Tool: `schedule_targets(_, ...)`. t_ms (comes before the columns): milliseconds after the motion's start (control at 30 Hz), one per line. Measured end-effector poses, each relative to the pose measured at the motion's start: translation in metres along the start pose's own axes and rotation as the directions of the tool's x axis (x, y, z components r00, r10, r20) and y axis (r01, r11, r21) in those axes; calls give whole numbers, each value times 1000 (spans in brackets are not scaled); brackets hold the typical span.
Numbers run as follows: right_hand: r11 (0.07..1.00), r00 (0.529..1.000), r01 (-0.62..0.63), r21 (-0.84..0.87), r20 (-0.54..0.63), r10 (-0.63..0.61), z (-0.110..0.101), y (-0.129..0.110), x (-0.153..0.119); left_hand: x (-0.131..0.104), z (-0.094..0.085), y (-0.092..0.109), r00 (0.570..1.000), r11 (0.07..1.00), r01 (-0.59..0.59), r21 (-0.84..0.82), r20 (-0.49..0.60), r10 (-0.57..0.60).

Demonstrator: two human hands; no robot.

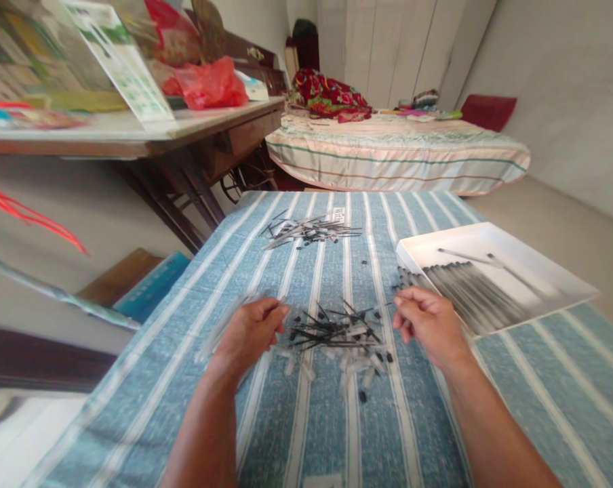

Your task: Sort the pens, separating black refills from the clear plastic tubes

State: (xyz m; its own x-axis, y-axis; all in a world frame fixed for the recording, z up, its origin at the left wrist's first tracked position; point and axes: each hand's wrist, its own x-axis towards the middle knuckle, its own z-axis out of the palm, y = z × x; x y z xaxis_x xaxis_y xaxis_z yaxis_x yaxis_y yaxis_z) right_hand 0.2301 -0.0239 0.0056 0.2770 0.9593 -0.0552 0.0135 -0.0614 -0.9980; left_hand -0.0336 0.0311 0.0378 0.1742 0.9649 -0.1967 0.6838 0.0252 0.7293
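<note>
My left hand (253, 329) is closed in a pinch beside a bundle of clear tubes (219, 330); what it holds, if anything, is too small to tell. My right hand (428, 322) is also pinched, near the left edge of the white box (555, 288), with a thin dark tip showing at its fingers. Between the hands lies a loose pile of black refills (331, 331), with translucent caps (354, 366) and small black plugs (362, 396) on its near side. Dark pens (474, 291) lie in a row inside the box, two of them apart from the rest.
Farther back on the striped cloth (266, 420) lies a second pile of thin refills (311, 232). A side table (205, 122) with a red bag (209, 83) stands at the left. Behind is a bed (398, 152).
</note>
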Motion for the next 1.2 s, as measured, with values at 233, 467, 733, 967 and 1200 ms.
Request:
schedule_targets(233,975,974,-33,-220,210,81,3,3,-3,5,-10,-14,963,877,94,471,-266,40)
schedule_targets(467,632,993,113,-767,110,-45,-14,-3,-1,6,-13,-14,953,755,220,618,-301,-31)
schedule_targets(733,33,989,-74,-997,-69,133,-23,-11,-4,8,-13,-15,945,723,269,636,-319,-72)
schedule_targets(967,22,990,-2,-1000,1,141,-8,-8,-10,9,-4,-10,957,726,219,651,-288,-30)
schedule_targets(1200,88,994,-18,-996,-9,106,-5,-6,-8,3,19,6,954,850,27,526,-267,135)
